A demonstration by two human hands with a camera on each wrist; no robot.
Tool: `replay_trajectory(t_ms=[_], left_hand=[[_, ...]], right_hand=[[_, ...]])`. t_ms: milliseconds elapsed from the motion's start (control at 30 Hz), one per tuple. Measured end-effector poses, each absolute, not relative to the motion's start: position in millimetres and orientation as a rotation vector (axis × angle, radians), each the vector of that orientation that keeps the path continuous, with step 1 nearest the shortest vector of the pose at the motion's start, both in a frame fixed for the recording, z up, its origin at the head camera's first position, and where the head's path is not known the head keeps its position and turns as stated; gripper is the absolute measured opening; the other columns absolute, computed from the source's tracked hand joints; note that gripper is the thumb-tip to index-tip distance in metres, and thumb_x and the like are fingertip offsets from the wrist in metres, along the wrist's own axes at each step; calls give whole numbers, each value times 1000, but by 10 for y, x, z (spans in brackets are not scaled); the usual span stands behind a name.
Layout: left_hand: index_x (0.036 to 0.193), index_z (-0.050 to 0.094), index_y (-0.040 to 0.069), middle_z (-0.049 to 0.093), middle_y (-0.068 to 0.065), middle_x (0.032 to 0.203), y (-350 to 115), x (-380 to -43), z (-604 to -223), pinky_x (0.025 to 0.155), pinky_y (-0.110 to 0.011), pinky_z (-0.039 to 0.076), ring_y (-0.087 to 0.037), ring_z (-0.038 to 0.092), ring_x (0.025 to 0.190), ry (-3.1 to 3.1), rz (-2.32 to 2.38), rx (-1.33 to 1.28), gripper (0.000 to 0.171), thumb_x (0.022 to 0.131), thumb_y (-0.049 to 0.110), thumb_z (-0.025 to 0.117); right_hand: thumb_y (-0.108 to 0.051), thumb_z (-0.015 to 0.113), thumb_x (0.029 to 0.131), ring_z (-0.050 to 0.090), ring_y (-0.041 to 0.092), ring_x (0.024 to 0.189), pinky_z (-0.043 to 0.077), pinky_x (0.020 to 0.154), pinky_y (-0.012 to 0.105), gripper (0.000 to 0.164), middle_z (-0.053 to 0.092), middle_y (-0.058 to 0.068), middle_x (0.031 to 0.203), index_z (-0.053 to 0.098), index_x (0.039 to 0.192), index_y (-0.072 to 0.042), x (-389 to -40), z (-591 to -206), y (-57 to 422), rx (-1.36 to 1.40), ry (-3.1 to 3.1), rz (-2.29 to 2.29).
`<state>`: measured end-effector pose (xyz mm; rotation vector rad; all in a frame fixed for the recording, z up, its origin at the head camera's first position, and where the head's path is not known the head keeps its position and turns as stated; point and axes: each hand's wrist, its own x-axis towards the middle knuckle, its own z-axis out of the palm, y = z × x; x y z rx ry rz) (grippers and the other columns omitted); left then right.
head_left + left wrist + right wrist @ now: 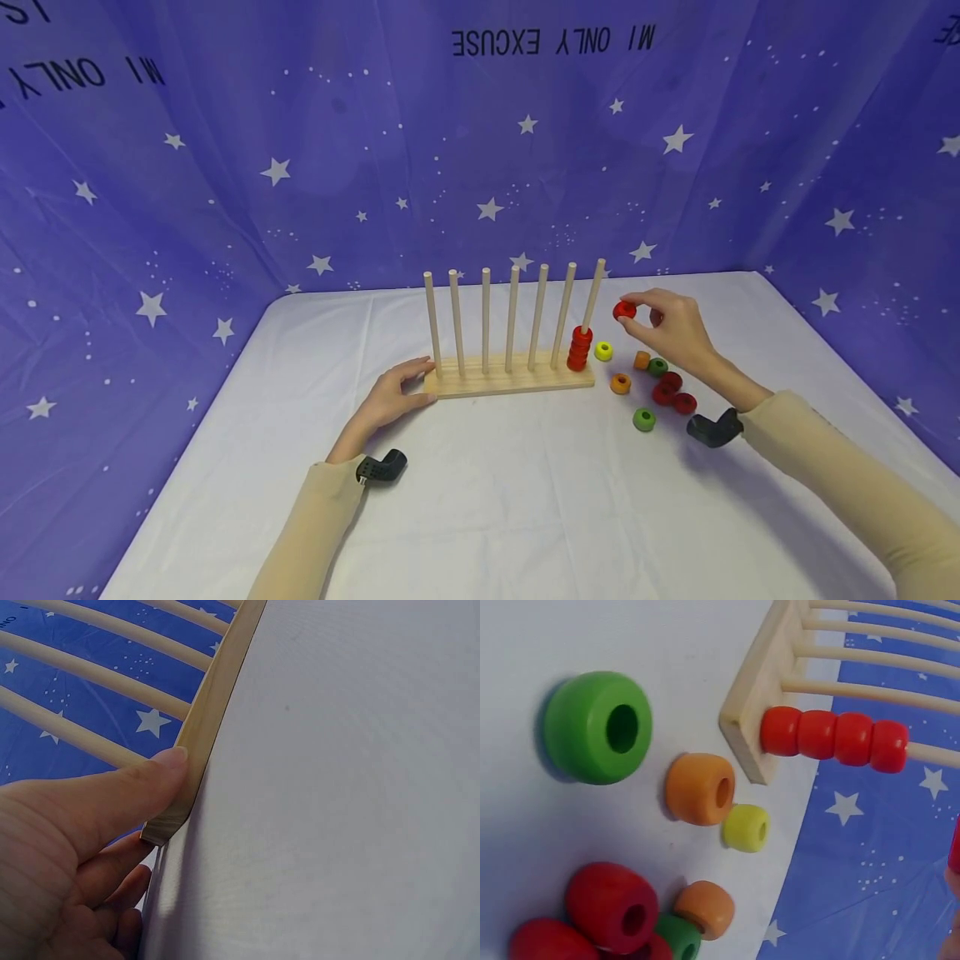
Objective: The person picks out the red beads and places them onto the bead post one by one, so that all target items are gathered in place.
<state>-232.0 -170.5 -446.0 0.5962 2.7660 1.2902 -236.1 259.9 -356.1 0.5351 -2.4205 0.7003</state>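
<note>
A wooden peg board (510,385) with a row of upright pegs stands on the table. At its left end my left hand (390,398) grips the base, the thumb (161,776) along the front edge and the index finger at the corner. Several red beads (832,736) are stacked at the bottom of the rightmost peg (594,293); the other pegs are bare. My right hand (671,329) pinches a red bead (624,311) between thumb and fingers, raised just right of that peg. Only a sliver of this held bead shows at the right wrist view's edge.
Loose beads lie right of the board: a yellow one (603,351), two orange (620,383), two green (598,727) and a cluster of dark red ones (611,906) below my right forearm. A white cloth (480,500) covers the table; a purple starry curtain (420,150) hangs behind.
</note>
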Motion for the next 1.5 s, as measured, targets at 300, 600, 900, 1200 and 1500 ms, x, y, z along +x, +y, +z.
replay_trajectory(t_ms=[300,600,900,1200,1500], left_hand=[[128,56,2,46,-19,142,-1698,-2318,-4471,113,-54,30,-40,39,134,2761,1306,594,54,78,14,73],[129,55,3,46,-18,143,-1690,-2313,-4475,114,-54,29,-40,39,135,2758,1291,584,55,79,16,73],[129,55,2,46,-18,143,-1712,-2334,-4471,114,-53,29,-39,38,135,2767,1294,579,55,78,15,73],[130,54,2,44,-19,144,-1713,-2326,-4474,114,-54,29,-40,37,135,2755,1295,579,55,79,16,72],[129,55,2,45,-19,143,-1715,-2322,-4473,114,-53,29,-40,38,135,2761,1295,579,55,79,16,73]], right_hand=[[-11,74,76,35,7,57,30,48,18,28,63,8,77,70,103,-2,-2326,-3463,2564,574,-2379,704],[-9,75,74,32,6,55,26,48,17,29,58,5,71,71,102,-2,-2310,-3344,2514,618,-2306,733],[-6,75,73,33,5,56,27,49,15,28,60,8,75,70,101,-1,-2315,-3213,2453,646,-2259,750],[-3,75,73,33,4,55,26,49,13,28,59,8,72,70,100,-1,-2314,-3104,2406,670,-2207,766],[-1,75,73,32,4,55,25,50,12,29,60,9,74,70,102,-1,-2320,-3024,2360,687,-2152,774]])
